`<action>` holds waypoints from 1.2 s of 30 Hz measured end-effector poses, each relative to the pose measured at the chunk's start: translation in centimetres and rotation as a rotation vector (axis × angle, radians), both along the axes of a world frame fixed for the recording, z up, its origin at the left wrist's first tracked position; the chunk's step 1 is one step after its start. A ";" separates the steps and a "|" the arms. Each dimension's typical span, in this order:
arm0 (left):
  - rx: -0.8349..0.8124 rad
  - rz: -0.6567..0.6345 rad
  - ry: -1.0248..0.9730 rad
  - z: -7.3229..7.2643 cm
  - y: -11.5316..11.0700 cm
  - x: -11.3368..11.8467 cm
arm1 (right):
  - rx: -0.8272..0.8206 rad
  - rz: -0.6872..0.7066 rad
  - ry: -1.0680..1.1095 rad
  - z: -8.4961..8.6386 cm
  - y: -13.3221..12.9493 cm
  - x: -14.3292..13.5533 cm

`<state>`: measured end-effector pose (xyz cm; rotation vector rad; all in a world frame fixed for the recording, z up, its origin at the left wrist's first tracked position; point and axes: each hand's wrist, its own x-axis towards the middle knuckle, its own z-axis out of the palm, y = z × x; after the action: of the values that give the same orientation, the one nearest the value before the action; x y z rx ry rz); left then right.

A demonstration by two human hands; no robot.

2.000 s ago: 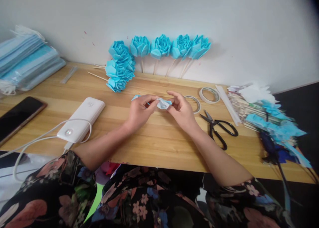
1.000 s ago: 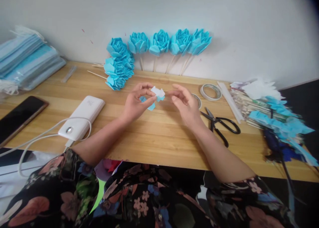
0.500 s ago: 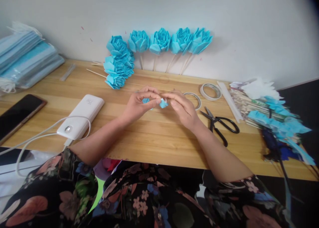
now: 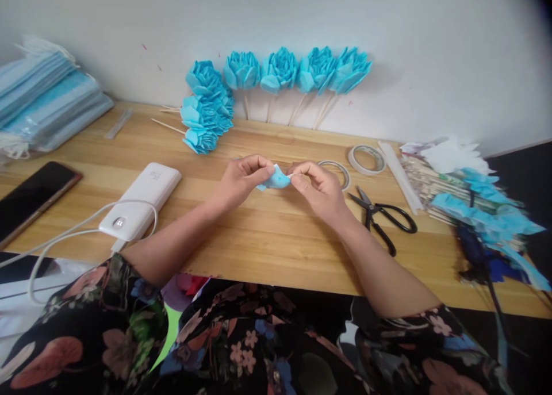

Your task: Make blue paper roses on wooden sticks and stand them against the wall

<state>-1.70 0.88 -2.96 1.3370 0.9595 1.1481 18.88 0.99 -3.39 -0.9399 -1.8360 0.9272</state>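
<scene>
Both hands meet over the middle of the wooden table. My left hand (image 4: 244,179) pinches the left side of a small blue piece (image 4: 277,178) that looks like folded fabric or paper. At its right end, my right hand (image 4: 318,191) has thumb and forefinger closed on a thin pale end of the piece; whether this is a stick or a twisted tip is too small to tell. Just right of my right hand lie a thin tape roll (image 4: 345,176) and black-handled scissors (image 4: 374,211), blades partly open.
Blue flowers on sticks (image 4: 279,70) lean on the wall, others lie left of them (image 4: 202,110). Around the table (image 4: 259,240): white power bank (image 4: 142,202) with cable, phone (image 4: 34,199), stacked masks (image 4: 47,102), another tape roll (image 4: 367,159), piled sticks and blue strips (image 4: 483,211).
The blue piece now shows more widely between my hands. My right hand has turned, its fingertips now pinched at the piece's right end. The view has shifted slightly.
</scene>
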 end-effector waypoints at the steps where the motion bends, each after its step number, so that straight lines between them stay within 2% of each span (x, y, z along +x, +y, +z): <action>1: -0.012 0.015 -0.018 -0.1 0.1 0.0 | -0.007 -0.003 0.009 -0.1 0.0 0.0; 8: 0.021 0.042 -0.022 0.0 0.1 0.1 | -0.038 -0.064 0.030 -0.3 0.0 0.1; 13: 0.068 0.027 0.031 0.1 -0.2 0.4 | -0.060 0.025 -0.012 0.0 -0.4 -0.1; 18: 0.110 0.027 0.041 0.1 -0.4 0.7 | 0.233 -0.133 -0.183 -0.1 -0.6 -0.7; 21: 0.130 0.021 0.019 -0.2 -0.4 0.8 | 0.298 -0.152 -0.182 -0.3 -0.6 -0.8; 31: 0.200 0.073 -0.043 -1.0 0.2 0.8 | 0.095 -0.090 0.039 -0.3 -0.2 -0.7; 36: 0.207 0.082 -0.023 -1.0 0.1 0.9 | 0.053 -0.155 0.011 -0.4 -0.2 -0.7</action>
<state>-0.81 0.96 -4.00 1.4561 0.9042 1.3521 18.13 0.81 -3.77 -1.0261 -1.7433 0.7831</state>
